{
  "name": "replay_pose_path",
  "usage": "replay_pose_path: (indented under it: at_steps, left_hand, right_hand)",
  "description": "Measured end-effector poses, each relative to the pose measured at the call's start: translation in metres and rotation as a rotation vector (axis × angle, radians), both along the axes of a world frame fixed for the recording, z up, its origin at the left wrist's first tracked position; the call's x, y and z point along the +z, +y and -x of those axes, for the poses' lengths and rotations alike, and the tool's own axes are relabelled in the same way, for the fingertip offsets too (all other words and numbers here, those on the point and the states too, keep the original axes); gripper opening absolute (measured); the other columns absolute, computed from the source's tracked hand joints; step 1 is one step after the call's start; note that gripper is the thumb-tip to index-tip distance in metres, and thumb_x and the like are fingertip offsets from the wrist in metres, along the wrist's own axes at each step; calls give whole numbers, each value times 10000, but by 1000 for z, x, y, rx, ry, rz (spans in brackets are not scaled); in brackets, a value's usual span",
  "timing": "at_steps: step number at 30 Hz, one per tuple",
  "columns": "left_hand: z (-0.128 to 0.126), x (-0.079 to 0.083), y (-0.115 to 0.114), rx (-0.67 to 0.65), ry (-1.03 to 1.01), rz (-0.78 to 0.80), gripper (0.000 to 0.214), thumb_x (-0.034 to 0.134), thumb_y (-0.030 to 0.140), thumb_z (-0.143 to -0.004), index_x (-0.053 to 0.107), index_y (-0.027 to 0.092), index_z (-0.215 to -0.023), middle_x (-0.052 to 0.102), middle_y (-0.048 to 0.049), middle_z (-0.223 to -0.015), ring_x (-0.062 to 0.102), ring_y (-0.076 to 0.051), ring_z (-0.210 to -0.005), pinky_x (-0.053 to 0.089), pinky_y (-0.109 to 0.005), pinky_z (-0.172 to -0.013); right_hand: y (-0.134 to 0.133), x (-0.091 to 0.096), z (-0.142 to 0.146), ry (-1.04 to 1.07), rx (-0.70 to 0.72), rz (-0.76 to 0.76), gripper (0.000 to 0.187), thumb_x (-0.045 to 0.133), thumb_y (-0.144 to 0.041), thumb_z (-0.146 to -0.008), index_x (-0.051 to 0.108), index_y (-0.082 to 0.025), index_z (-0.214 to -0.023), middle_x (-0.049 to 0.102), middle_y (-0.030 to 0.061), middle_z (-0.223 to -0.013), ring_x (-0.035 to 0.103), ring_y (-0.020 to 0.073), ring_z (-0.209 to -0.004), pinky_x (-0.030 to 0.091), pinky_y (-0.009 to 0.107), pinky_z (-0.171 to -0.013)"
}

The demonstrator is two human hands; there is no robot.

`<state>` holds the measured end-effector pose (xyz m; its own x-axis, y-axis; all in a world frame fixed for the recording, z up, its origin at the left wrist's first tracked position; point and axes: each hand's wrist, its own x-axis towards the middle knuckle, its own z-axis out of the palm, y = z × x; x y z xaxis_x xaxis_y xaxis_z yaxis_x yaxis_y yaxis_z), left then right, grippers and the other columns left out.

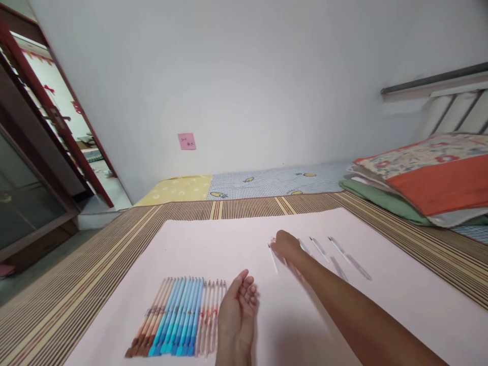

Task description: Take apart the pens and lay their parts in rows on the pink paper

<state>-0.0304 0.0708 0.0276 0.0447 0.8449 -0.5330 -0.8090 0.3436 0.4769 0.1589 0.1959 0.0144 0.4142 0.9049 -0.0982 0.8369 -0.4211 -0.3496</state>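
My left hand (238,311) rests palm up with loosely curled fingers and nothing visible in it. It lies beside a neat row of pens: brown pens (151,316), blue pens (181,312) and clear pens with reddish marks (208,317). The hand hides part of the row's right end. Farther forward, my right hand (285,246) is closed with its back towards me. A pen with reddish marks (294,270) seems to be in its fingers, mostly covered. Just left of it lies a thin white pen (273,259). Several more slim pens (338,249) lie spread out to its right.
A pale pink sheet (213,244) lies under the pens on a striped mat (125,244). Folded bedding (430,178) is piled at the right. A pink note (186,141) sticks to the wall, and a doorway (87,117) is at the left.
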Motion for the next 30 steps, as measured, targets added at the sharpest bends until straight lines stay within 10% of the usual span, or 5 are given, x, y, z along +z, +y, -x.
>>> replay_pose_path:
  at_steps: [8,13,18,30]
  left_hand:
    - [6,0,0,17,-8,-18,110,587,77,-876,692,64,-905,687,-76,-678,614,-94,-500,476,-166,-446]
    - [7,2,0,13,-11,-24,116,576,67,-882,683,46,-923,682,-77,-670,613,-93,-499,465,-158,-441]
    - [6,3,-4,20,5,-28,116,574,62,-885,686,61,-914,683,-72,-669,618,-93,-508,485,-164,-453]
    - [-2,8,-2,17,23,-11,118,564,54,-889,681,56,-893,684,-72,-654,624,-95,-496,498,-164,-459]
  right_hand:
    - [-11,10,-24,210,62,-49,323,601,-378,-954,609,-157,-1189,650,73,-1157,656,195,-961,567,398,-828]
    - [-65,9,-30,283,100,-112,322,395,-259,-981,675,-148,-868,653,8,-650,605,134,-554,439,239,-557]
    - [-106,15,-26,251,124,-187,261,480,-226,-836,600,-197,-607,612,4,-584,554,143,-569,313,239,-543]
    - [-85,-9,2,172,92,-194,67,545,-140,-797,548,-195,-836,653,28,-786,566,146,-655,280,241,-564]
